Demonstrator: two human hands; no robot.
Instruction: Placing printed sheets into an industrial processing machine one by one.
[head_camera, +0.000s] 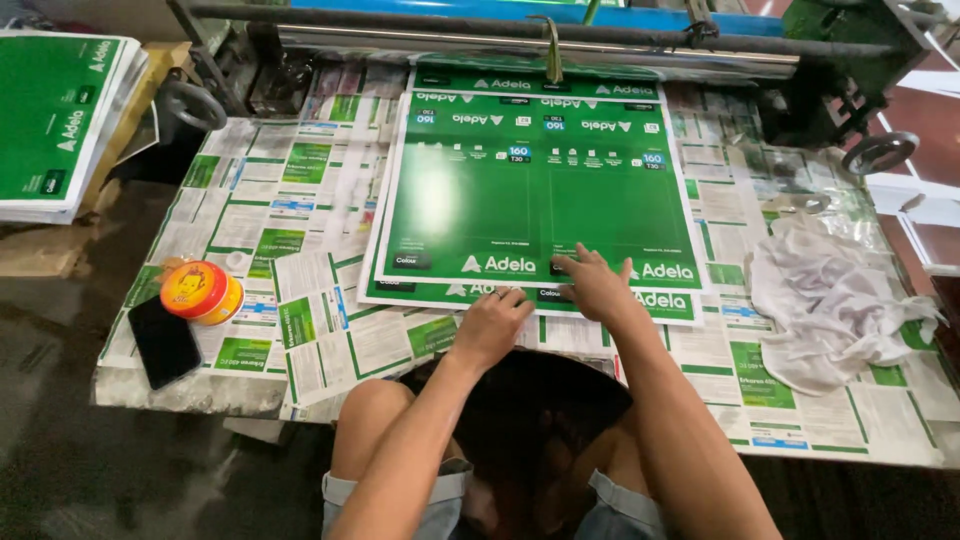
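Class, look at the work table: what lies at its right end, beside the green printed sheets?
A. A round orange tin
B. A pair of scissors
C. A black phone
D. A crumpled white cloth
D: the crumpled white cloth lies right of the green printed sheets.

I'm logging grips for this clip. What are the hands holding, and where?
Both hands are at the near edge of the green sheets: left hand at the lower sheet's edge, right hand flat on top. A closed grip cannot be told.

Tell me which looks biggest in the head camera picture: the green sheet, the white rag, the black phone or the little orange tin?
1. Green printed sheet, largest by far.
2. Crumpled white rag.
3. Black phone.
4. Orange tin, smallest, though it and the phone look close in size.
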